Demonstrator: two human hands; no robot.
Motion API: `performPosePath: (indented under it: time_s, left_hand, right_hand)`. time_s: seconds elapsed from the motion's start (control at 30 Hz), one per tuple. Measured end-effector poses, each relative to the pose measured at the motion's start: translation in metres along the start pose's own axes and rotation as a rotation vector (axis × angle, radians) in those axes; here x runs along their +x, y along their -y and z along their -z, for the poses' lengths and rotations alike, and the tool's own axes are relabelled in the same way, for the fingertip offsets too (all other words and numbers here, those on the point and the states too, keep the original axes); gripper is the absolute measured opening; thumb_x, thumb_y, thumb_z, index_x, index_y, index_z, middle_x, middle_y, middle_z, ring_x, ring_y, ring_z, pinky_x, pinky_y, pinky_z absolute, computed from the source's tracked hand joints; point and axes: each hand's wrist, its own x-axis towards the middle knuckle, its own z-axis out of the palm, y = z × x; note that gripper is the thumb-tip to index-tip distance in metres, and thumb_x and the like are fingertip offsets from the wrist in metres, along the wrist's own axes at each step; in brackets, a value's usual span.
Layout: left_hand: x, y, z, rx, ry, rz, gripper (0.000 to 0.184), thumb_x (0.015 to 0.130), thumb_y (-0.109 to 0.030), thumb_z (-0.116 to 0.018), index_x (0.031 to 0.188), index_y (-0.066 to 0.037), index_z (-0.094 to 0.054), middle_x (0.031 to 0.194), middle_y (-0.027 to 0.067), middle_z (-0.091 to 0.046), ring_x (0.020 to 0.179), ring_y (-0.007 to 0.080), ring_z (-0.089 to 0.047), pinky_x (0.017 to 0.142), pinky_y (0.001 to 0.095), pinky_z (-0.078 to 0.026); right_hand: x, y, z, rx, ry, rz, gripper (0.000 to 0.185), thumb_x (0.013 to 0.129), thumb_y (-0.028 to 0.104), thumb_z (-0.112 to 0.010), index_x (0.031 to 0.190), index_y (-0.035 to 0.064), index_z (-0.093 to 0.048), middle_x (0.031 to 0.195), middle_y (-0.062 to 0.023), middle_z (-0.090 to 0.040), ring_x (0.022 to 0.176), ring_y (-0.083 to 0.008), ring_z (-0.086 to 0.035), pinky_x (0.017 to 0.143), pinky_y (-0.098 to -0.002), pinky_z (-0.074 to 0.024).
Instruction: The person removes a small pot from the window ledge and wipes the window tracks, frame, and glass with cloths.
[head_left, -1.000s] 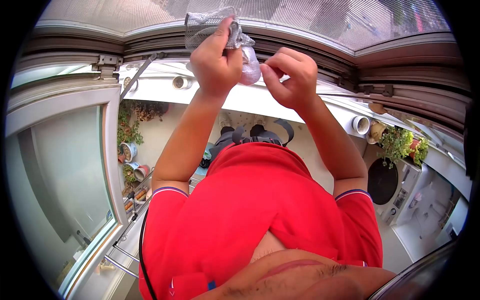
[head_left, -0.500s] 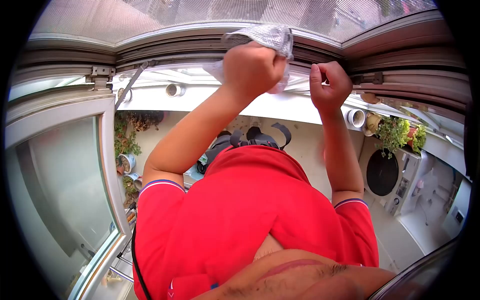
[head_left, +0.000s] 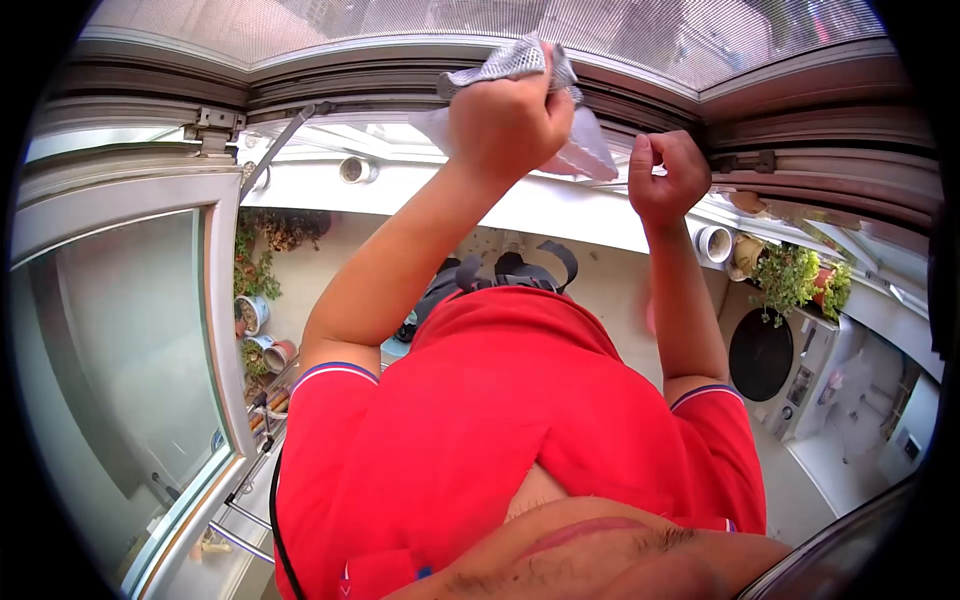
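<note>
Two hands were raised at the far side of the scene, in front of a dark, grooved window frame point(head_left: 640, 107) with an insect screen point(head_left: 640, 35) beyond it. The left hand point(head_left: 507, 128) had its grip clamped on a crumpled silvery mesh cloth point(head_left: 515, 62), at the middle of the frame; whether it touched the frame could not be told. A thin whitish sheet point(head_left: 590, 150) hung just nearer, perhaps joined to it. Farther right, the right hand point(head_left: 670, 178) had its grip curled into a loose fist, nothing visible inside. The work seemed under way rather than over: the cloth was not yet put down, and the frame gave no clear sign of how much was done or left.
</note>
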Motion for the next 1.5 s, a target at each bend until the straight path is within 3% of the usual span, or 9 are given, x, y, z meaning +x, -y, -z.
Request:
performPosePath:
  time_s: [0.17,0.3,0.53,0.67,0.9,0.93,1.0,1.2,1.5]
  left_hand:
    - [-0.003,0.002,0.0,-0.08,0.086,-0.012,0.02,0.071,-0.02,-0.068,0.058,-0.006,-0.063,0.06,0.0099,-0.062,0.052,0.0287,-0.061,0.05,0.0388,-0.049]
    - [-0.01,0.059,0.028,0.033,-0.035,0.093,0.019,0.071,-0.02,-0.067,0.059,-0.006,-0.063,0.059,0.0119,-0.061,0.053,0.0332,-0.06,0.05,0.0406,-0.049]
    - [-0.015,0.137,0.09,0.421,-0.057,0.444,0.026,0.077,-0.026,-0.062,0.07,-0.002,-0.068,0.07,0.0199,-0.067,0.067,0.0401,-0.066,0.065,0.0485,-0.053]
    - [-0.002,0.161,0.118,0.404,-0.05,0.75,0.046,0.077,-0.026,-0.059,0.117,-0.006,-0.071,0.084,0.0225,-0.071,0.08,0.0377,-0.07,0.075,0.0435,-0.055]
    - [-0.005,0.114,0.083,0.384,0.044,0.515,0.042,0.079,-0.026,-0.064,0.112,-0.002,-0.072,0.073,0.0218,-0.068,0.071,0.0373,-0.069,0.07,0.0444,-0.055]
    - [-0.008,0.099,0.075,0.323,0.032,0.434,0.024,0.078,-0.024,-0.06,0.075,-0.003,-0.069,0.07,0.0199,-0.066,0.068,0.0412,-0.065,0.066,0.048,-0.054]
    - [-0.011,0.091,0.072,0.29,0.05,0.353,0.022,0.077,-0.024,-0.061,0.071,-0.003,-0.066,0.068,0.0195,-0.065,0.066,0.0409,-0.065,0.065,0.0478,-0.054]
    - [-0.001,0.162,0.126,0.495,0.068,0.701,0.026,0.08,-0.026,-0.058,0.083,-0.003,-0.072,0.082,0.0222,-0.07,0.079,0.0408,-0.068,0.072,0.0482,-0.055]
    - [0.008,0.182,0.131,0.484,-0.017,0.674,0.041,0.079,-0.022,-0.054,0.112,-0.004,-0.071,0.099,0.0243,-0.07,0.095,0.0411,-0.067,0.086,0.047,-0.053]
  right_hand:
    - [0.0,0.001,0.006,-0.013,0.035,-0.012,0.009,0.077,0.004,-0.07,0.072,0.0074,-0.064,0.061,-0.005,-0.056,0.05,-0.0181,-0.054,0.047,-0.0284,-0.0416]
    - [-0.003,0.0,0.005,-0.016,0.041,0.012,0.008,0.077,0.002,-0.069,0.073,0.007,-0.063,0.063,-0.0057,-0.057,0.053,-0.0201,-0.055,0.049,-0.0299,-0.0424]
    - [-0.005,0.0,0.007,-0.035,0.038,0.013,0.009,0.076,0.002,-0.07,0.075,0.0075,-0.063,0.064,-0.0057,-0.058,0.053,-0.0212,-0.055,0.05,-0.0306,-0.0428]
    - [-0.005,0.0,0.006,0.036,0.028,0.046,0.007,0.082,0.0,-0.066,0.078,0.0034,-0.063,0.065,-0.0067,-0.055,0.053,-0.0182,-0.051,0.049,-0.0281,-0.0391]
    - [-0.004,0.0,0.002,0.016,0.015,0.045,0.009,0.078,0.001,-0.069,0.075,0.0062,-0.063,0.063,-0.0059,-0.056,0.053,-0.0205,-0.055,0.048,-0.0302,-0.0412]
    - [-0.003,0.001,0.0,0.013,0.021,0.035,0.009,0.078,0.001,-0.069,0.075,0.0062,-0.063,0.063,-0.0058,-0.056,0.053,-0.0204,-0.054,0.048,-0.0303,-0.0412]
    - [-0.002,0.003,0.003,-0.003,0.042,0.017,0.009,0.078,0.001,-0.069,0.074,0.0063,-0.062,0.063,-0.0056,-0.055,0.053,-0.02,-0.054,0.048,-0.0305,-0.041]
    - [-0.006,-0.001,0.005,-0.026,0.058,0.05,0.009,0.079,0.002,-0.067,0.074,0.0068,-0.061,0.064,-0.0056,-0.056,0.053,-0.0206,-0.054,0.048,-0.0307,-0.0416]
    - [-0.005,-0.004,0.004,0.01,0.034,0.074,0.009,0.081,0.005,-0.067,0.074,0.0069,-0.061,0.064,-0.0056,-0.057,0.053,-0.0209,-0.055,0.049,-0.0311,-0.042]
